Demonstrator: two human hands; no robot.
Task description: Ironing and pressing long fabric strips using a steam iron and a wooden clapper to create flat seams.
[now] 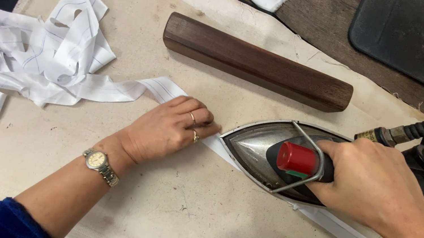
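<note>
The right hand [370, 183] is clenched round the dark handle of a heavy, polished-metal iron [269, 151] with a red knob, its pointed tip resting on a narrow white cloth strip [156, 89] that runs across the beige padded surface [179, 211]. The left hand [170, 129], released and flat, presses the strip just beside the iron's tip. Behind lies a smooth dark wooden block [258, 63], and to the left the strip ends in a crumpled pile [22, 53].
</note>
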